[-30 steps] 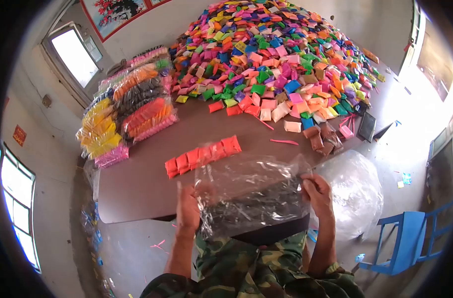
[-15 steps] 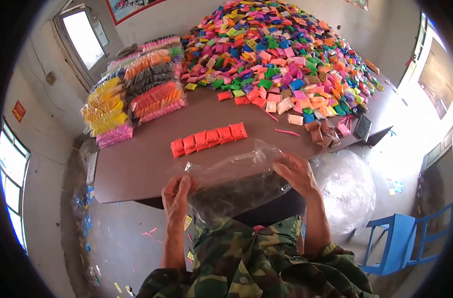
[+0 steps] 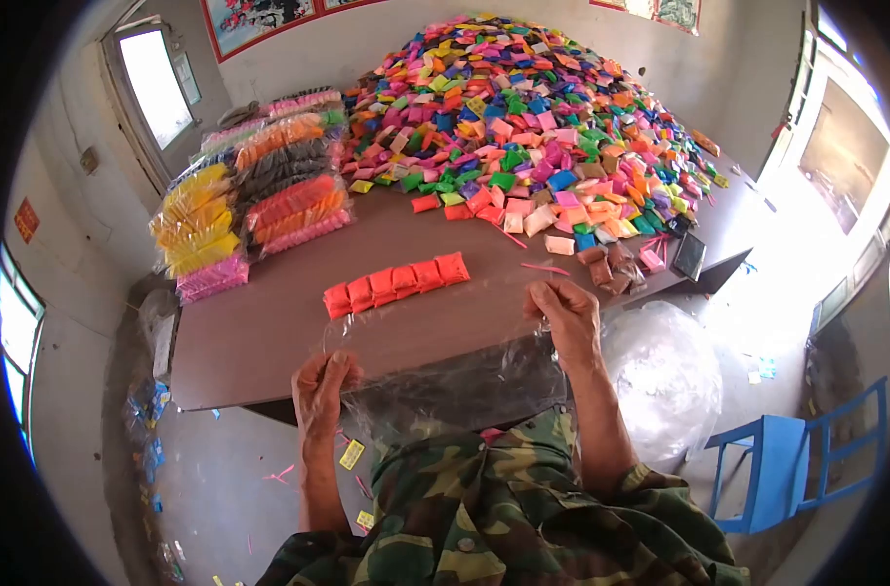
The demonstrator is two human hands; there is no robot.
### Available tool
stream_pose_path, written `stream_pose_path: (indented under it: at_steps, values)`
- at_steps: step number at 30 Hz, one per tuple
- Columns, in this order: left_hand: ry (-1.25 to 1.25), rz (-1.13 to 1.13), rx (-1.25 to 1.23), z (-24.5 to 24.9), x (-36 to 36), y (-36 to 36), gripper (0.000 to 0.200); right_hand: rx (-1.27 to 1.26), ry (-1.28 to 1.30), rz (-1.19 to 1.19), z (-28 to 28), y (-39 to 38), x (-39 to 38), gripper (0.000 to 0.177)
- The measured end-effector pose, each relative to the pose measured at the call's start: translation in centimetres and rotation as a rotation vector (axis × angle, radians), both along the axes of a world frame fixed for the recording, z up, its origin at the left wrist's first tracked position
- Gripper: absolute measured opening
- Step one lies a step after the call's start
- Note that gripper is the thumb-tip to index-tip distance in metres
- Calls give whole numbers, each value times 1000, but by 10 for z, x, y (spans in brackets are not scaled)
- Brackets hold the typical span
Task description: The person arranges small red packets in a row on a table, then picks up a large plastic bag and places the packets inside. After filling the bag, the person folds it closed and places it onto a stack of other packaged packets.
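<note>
place: small packing workshop | desk [image 3: 269,337]: big heap of loose coloured packets [image 3: 533,127] + stacks of clear-bagged packets [image 3: 201,230] | floor [image 3: 220,469]: scraps, large clear plastic sack [image 3: 660,381] | room: bare scuffed walls [image 3: 83,225], blue chair [image 3: 782,469], framed pictures [image 3: 259,21]

There are two bare hands, one left hand [image 3: 322,389] and one right hand [image 3: 568,317], one clear plastic bag [image 3: 455,391], one brown table [image 3: 259,342], one blue chair [image 3: 783,469] and six red packets [image 3: 404,281] visible along one row's top; the heaped colored packets [image 3: 523,127] are too many to count.
</note>
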State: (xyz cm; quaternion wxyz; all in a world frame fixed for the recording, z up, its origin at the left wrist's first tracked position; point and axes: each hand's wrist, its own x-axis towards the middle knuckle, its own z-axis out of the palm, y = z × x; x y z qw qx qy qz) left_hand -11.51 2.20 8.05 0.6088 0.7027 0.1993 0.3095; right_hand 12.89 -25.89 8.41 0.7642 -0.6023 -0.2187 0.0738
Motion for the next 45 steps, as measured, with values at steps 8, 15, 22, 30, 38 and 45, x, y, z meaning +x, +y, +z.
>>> stream_pose_path:
  at_steps: [8,15,22,30,38,45]
  values:
    - [-42,-42,32,-2,-2,10,32,-92,-178,-20,19,3,-9,22]
    - [-114,137,114,5,7,7,25,-74,-122,57,6,7,-13,23]
    - [-23,221,125,6,16,3,28,-78,23,-3,-12,5,-9,26]
    - [-53,205,128,25,23,-6,43,-57,34,75,-26,-5,-6,27]
    - [13,172,181,22,28,-2,41,-34,83,191,-35,-5,-21,24]
    - [-93,516,859,40,14,-31,19,21,113,170,-46,-2,-29,18]
